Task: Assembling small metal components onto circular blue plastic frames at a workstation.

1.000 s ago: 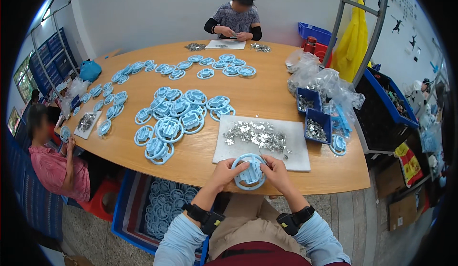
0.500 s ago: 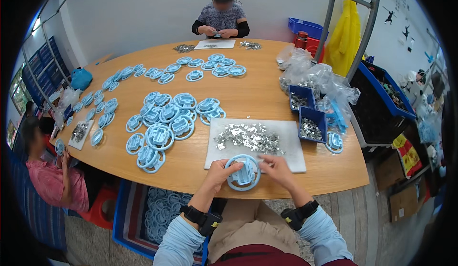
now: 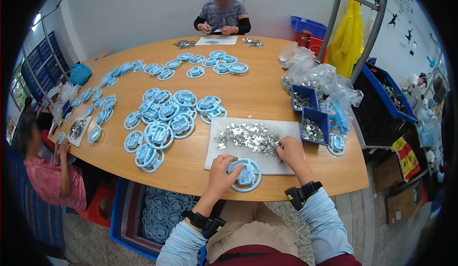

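Observation:
My left hand [image 3: 222, 174] grips the left side of a round light-blue plastic part [image 3: 246, 176], a ring with a boxy centre. The part is at the front edge of a white board [image 3: 214, 144]. At the right end of a heap of small shiny metal pieces [image 3: 245, 136] on that board, the fingers of my right hand [image 3: 290, 152] are pinched together. Whatever is between those fingertips is too small to make out.
Many more light-blue ring parts [image 3: 158, 134] lie in clusters across the wooden table [image 3: 260, 89]. Two blue bins [image 3: 315, 125] of metal pieces stand right of the board. A blue crate [image 3: 125, 204] of rings is below the table edge. Two other people sit around the table.
My right hand has moved from beside the ring part up and right to the metal pieces. The ring part has shifted slightly right and down in my left hand.

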